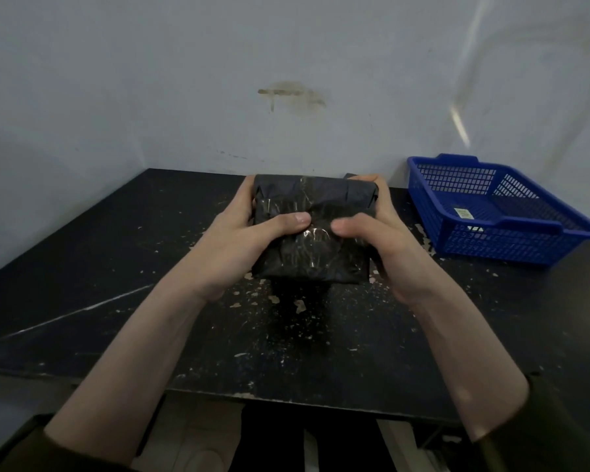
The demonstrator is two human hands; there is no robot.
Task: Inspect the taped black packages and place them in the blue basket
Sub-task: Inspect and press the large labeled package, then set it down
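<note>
A black package (315,206) wrapped in shiny clear tape is held up over the middle of the black table (116,267). My left hand (242,236) grips its left side, thumb pressed on the top face. My right hand (378,233) grips the right side the same way, fingers curled behind the far edge. The blue basket (504,226) stands at the back right of the table, apart from the package. Its mesh floor holds only a small label sticker.
The tabletop is scratched and flecked with pale chips. A grey wall (286,63) rises right behind the table and basket. The table's near edge runs just in front of my forearms, with floor below.
</note>
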